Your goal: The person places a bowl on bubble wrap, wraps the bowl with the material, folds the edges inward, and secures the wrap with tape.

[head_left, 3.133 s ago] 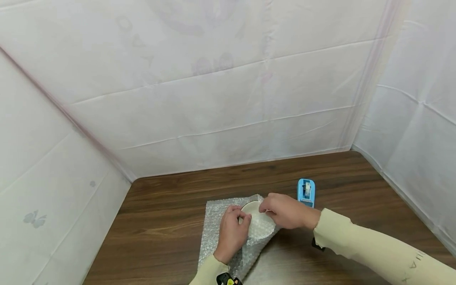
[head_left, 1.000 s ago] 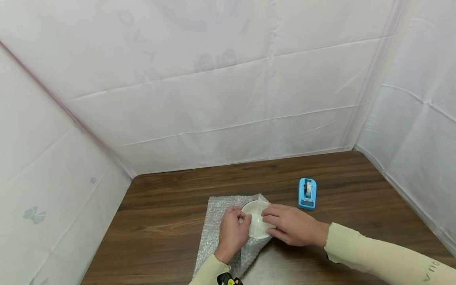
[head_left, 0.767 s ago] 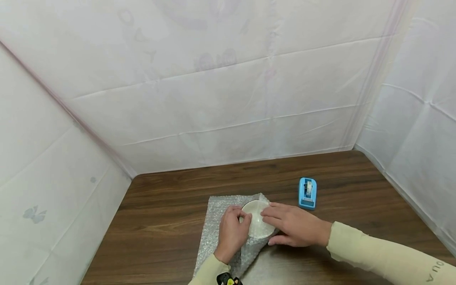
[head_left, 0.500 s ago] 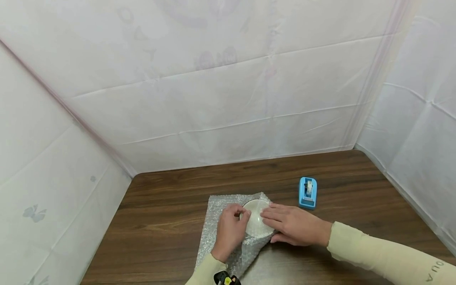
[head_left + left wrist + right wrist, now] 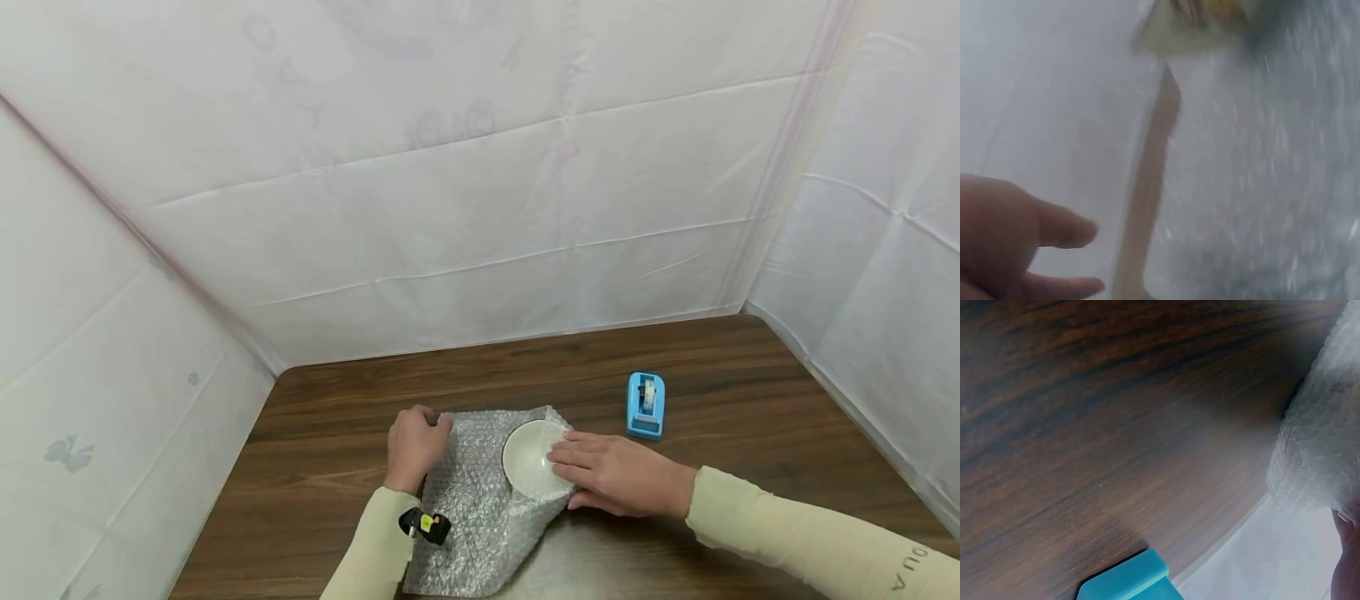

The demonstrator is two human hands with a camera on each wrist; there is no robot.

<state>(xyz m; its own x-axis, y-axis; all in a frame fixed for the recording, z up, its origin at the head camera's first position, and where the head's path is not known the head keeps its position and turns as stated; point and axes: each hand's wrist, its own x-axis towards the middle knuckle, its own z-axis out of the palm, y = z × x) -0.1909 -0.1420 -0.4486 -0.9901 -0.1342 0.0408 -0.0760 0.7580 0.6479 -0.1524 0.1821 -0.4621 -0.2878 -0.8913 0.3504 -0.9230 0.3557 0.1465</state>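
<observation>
White cloth walls (image 5: 465, 250) behind and beside dark wood worktop (image 5: 337, 467). Bubble wrap (image 5: 461, 508) spread on worktop, right part folded up against white bowl (image 5: 527, 458), which sits on wrap's right side, mouth up, dark rim. Right hand (image 5: 618, 473): fingers nearly straight, laid over bowl's right edge, thumb lower at outer side. Left hand (image 5: 416, 446): fingers loosely bent at wrap's far left corner, thumb and finger apart, nothing held. Blue tape dispenser (image 5: 646, 406) beyond right hand. Black band (image 5: 426, 525), yellow patch, left wrist.
</observation>
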